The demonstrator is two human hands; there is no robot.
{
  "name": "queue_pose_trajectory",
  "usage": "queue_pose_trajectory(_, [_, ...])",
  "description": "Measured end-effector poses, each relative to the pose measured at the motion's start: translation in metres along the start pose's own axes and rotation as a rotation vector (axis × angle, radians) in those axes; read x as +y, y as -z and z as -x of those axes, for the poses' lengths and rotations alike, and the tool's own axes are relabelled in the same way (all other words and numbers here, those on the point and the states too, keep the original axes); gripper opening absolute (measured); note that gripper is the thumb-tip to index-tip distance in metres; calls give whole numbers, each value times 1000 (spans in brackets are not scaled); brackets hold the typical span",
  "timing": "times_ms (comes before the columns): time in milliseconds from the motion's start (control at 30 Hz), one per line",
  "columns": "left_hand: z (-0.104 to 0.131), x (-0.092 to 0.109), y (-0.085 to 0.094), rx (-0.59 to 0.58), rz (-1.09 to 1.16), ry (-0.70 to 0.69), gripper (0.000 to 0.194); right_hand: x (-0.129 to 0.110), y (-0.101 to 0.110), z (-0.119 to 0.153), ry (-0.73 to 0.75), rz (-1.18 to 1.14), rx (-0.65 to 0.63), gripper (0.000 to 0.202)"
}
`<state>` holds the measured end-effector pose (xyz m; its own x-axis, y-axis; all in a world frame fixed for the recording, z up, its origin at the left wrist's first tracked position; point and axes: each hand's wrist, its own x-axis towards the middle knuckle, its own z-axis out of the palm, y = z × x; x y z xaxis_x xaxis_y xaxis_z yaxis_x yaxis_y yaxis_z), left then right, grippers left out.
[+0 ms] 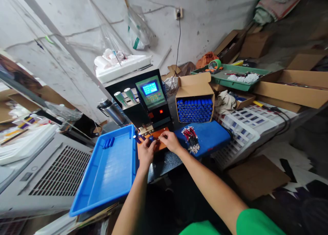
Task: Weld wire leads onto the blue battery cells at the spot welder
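My left hand (147,153) is closed around a blue battery cell (151,138) at the orange work plate (162,147). Close beside it, my right hand (170,141) pinches at the plate with thumb and forefinger together; what is between them is too small to make out. Another blue cell (136,139) stands just left of my left fingers. Directly behind the hands is a black bench machine (160,113) with a lit screen (149,88) and metal tips (146,129) above the plate. Right of my right hand lies a bundle of red and black wire leads (191,139).
A blue tray (112,170) with several cells (109,142) sits at left. The leads lie on a blue pad (212,134). Behind it stands a carton (194,80) packed with blue cells. A steel jug (112,111), green tray (230,81) and white crate (246,125) surround the bench.
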<state>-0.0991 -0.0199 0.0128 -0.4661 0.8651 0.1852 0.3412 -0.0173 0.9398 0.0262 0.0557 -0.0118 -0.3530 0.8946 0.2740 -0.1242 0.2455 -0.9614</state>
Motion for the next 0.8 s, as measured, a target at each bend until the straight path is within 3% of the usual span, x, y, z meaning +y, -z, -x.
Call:
queue_pose_trajectory(467, [-3,-11,-9,45,105,-14,40,-12,-12,-13,-90,-88,47,17])
queue_pose_trajectory(800, [-5,-22,-13,76,98,-4,43,-11,-27,-22,-141,61,56,15])
